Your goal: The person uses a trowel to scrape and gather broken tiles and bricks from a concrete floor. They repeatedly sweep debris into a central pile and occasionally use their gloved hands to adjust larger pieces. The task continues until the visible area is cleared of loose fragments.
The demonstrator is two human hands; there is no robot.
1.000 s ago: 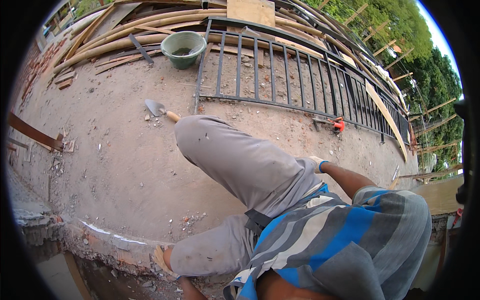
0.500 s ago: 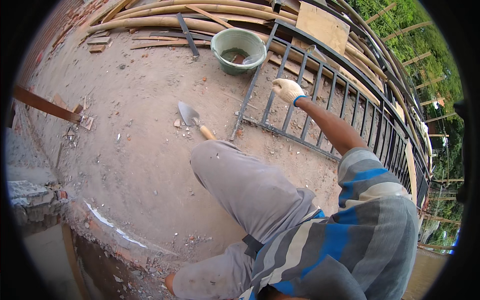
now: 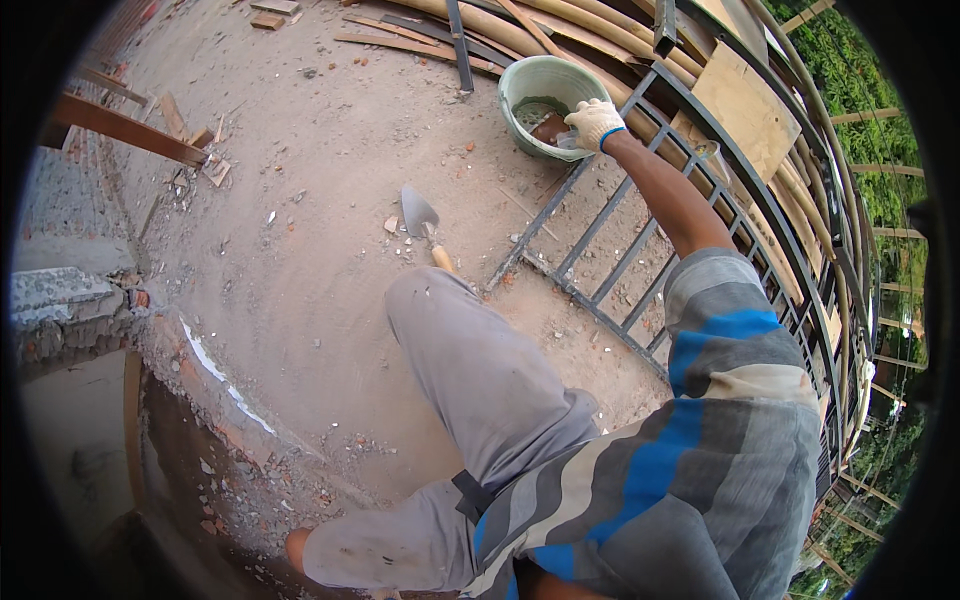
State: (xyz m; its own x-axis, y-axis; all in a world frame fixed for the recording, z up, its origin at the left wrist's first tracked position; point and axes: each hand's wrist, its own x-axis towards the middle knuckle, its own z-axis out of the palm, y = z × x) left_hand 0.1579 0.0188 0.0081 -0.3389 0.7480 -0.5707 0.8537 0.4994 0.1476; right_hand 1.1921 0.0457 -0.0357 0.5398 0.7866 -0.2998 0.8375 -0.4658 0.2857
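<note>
My right hand (image 3: 597,122), in a white knit glove with a blue cuff, is at the right side of a green bucket (image 3: 515,78). Its fingers curl over the rim toward the inside; what they grip, if anything, is hidden. Just below them shows a piece of clear plastic (image 3: 568,141), close to a reddish-brown thing (image 3: 549,129) in the bucket. On the dirt in front of my bent knee lies a pointed trowel (image 3: 419,212), its wooden handle toward me. My left hand is out of sight.
A black metal railing (image 3: 607,238) lies right of the bucket, under my right arm. Bamboo poles (image 3: 480,27) and boards (image 3: 745,103) are stacked behind it. Broken masonry (image 3: 65,300) edges a drop at lower left. A brown beam (image 3: 130,128) juts in from the left.
My right hand has moved from above the railing to the bucket's right rim. The view has shifted, so bucket and trowel appear farther right; the trowel still lies on the ground.
</note>
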